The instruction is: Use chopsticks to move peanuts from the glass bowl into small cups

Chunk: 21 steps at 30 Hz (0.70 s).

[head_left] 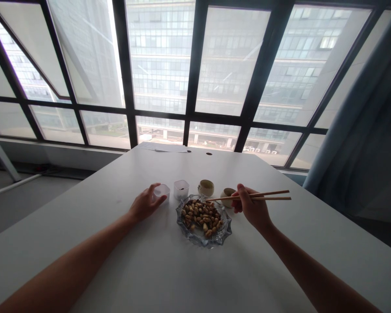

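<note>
My right hand point(250, 206) grips a pair of wooden chopsticks point(275, 195), their tips pointing left over the far rim of a scalloped glass bowl point(195, 238). Brown nuts point(202, 214) in shells, of mixed shapes, fill much of that bowl. Left of it, my left hand point(147, 202) has its thumb and fingers around a small translucent plastic cup point(162, 191). Beside that stands a second translucent cup point(181, 194) with a few dark bits inside. Two small beige cups, one behind the bowl point(206, 192) and another partly hidden by my right hand point(226, 201), complete the row.
All of this stands on a long white table point(143, 269). Papers point(163, 148) lie at its far end near two dark round holes. Framed windows rise beyond, and a blue-grey curtain point(355, 121) hangs at the right.
</note>
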Each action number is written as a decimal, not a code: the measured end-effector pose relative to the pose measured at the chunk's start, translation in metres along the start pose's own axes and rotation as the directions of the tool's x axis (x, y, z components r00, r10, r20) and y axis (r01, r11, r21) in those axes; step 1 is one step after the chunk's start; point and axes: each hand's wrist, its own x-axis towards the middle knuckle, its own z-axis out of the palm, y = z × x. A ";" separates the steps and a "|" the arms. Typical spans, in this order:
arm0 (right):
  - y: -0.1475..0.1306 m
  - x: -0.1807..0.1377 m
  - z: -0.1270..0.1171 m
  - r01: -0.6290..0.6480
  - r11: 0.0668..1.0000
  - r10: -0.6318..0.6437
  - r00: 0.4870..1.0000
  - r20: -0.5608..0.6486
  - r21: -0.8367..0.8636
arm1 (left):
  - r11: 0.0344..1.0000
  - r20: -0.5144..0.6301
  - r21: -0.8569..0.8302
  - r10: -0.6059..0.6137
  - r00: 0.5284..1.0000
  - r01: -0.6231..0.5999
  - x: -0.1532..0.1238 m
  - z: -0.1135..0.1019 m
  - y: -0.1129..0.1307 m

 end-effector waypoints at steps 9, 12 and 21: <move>0.012 -0.007 0.014 -0.189 0.979 0.189 0.982 0.009 0.076 | 1.000 -0.020 -0.006 0.016 1.000 -0.016 0.000 0.001 -0.002; 0.014 -0.008 0.016 -0.208 0.974 0.205 0.978 0.034 0.087 | 1.000 -0.014 -0.004 0.010 1.000 -0.010 0.000 0.001 -0.002; 0.015 -0.012 0.019 -0.141 0.987 0.137 0.989 0.048 0.076 | 1.000 0.002 -0.009 0.009 1.000 -0.009 0.000 0.000 0.000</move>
